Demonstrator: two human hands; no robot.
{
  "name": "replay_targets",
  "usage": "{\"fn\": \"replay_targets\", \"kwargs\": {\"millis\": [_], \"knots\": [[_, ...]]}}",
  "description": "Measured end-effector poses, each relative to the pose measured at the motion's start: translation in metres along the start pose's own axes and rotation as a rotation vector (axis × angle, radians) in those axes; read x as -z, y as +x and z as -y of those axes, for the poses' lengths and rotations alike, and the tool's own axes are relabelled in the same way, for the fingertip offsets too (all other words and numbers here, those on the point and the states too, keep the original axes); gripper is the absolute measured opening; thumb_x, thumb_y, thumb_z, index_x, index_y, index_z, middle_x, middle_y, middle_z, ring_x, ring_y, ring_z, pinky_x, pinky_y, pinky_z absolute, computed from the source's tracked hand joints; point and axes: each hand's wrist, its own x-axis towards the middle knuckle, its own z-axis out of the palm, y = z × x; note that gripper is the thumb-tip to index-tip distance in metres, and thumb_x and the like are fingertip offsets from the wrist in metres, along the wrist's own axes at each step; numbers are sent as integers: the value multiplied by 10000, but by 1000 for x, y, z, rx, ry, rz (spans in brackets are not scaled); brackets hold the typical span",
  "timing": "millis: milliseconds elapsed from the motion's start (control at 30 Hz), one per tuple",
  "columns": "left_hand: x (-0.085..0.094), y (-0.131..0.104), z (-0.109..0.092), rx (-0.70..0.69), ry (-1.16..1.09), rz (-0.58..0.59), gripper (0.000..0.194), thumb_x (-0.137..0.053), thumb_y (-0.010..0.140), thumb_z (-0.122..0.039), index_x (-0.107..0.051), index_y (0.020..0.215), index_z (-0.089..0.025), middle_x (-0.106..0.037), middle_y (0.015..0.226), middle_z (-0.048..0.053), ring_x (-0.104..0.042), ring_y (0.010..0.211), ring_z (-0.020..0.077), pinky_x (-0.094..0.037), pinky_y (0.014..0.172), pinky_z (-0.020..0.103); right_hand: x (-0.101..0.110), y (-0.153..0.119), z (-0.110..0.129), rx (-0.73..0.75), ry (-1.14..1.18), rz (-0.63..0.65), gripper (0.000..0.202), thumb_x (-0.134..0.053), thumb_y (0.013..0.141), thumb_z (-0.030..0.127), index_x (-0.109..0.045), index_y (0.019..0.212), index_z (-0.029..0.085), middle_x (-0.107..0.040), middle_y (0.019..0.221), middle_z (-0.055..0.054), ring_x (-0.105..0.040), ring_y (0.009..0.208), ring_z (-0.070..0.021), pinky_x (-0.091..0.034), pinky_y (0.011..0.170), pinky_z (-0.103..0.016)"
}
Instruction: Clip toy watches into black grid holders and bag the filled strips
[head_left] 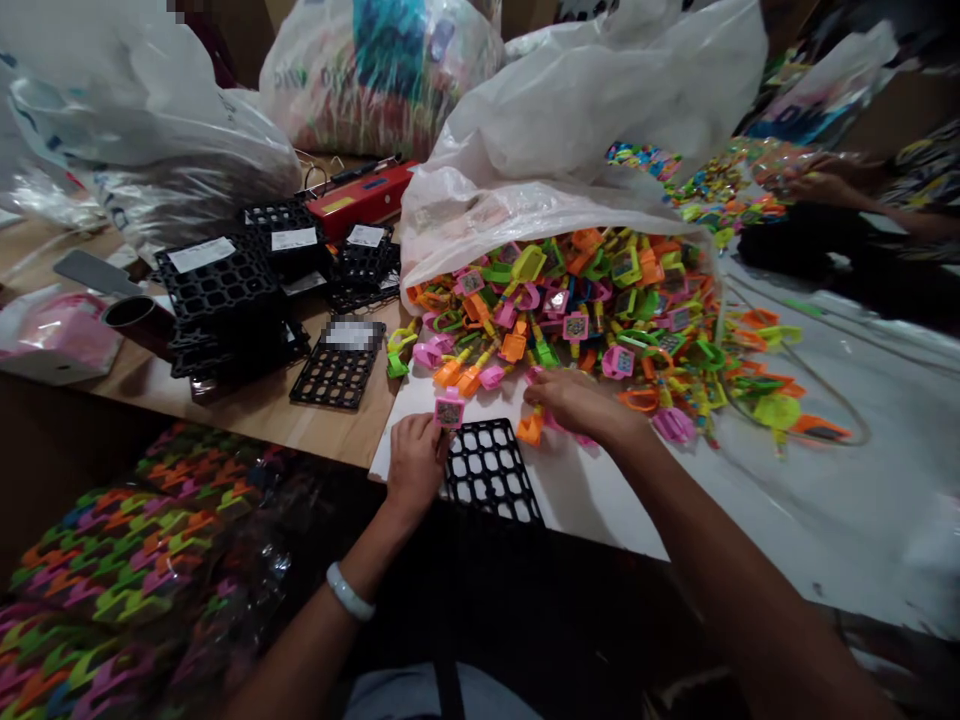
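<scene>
Pinching pink watch-like toy (449, 412) in left hand (415, 462), by far-left corner of black grid tray (491, 465) at bench (630, 522) edge; touching heap of similar toys (576, 328) with right hand (574, 402) (grip unclear); might drag extras along through tangling, or tip tray by nudging it outward

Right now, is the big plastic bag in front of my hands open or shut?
Open: the bag gapes, and colourful plastic pieces spill onto the white tabletop.
</scene>
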Motion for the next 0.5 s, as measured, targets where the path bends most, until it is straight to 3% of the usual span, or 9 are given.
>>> {"fn": "replay_targets", "kwargs": {"millis": [133,233,300,367,500], "knots": [[0,-1,-1,-2,1,-9,57,-638,921,-197,-640,975,-178,-669,996,88,-560,958,253,-451,865,393,2,-6,5,-8,-47,77,139,-621,804,76,-710,804,183,-696,1012,-107,-642,948,-236,-414,789,-317],[0,-1,-2,8,6,-11,58,-631,929,-211,-641,979,-185,-668,1002,82,-562,966,245,-450,864,383,-11,-14,6,-146,139,-100,45,-635,818,142,-648,815,185,-678,905,-75,-631,791,-198,-402,670,-289],[1,-1,-2,13,11,-6,50,-623,936,-222,-645,972,-193,-667,998,74,-564,962,238,-446,859,376,-25,-19,11,-254,428,-251,94,-659,834,260,-603,876,198,-657,813,-37,-611,693,-179,-410,612,-280],[1,-1,-2,9,15,2,54,-616,945,-236,-652,953,-196,-666,975,69,-562,931,234,-439,840,375,-37,-20,25,-284,810,-322,222,-661,832,387,-569,932,211,-631,724,5,-598,609,-166,-446,579,-281],[3,2,-1,-14,17,13,83,-620,946,-253,-663,926,-185,-652,903,62,-545,870,236,-421,804,376,-52,-8,74,-182,1495,-200,342,-651,788,489,-563,980,220,-653,689,21,-668,631,-181,-560,644,-326]]}}
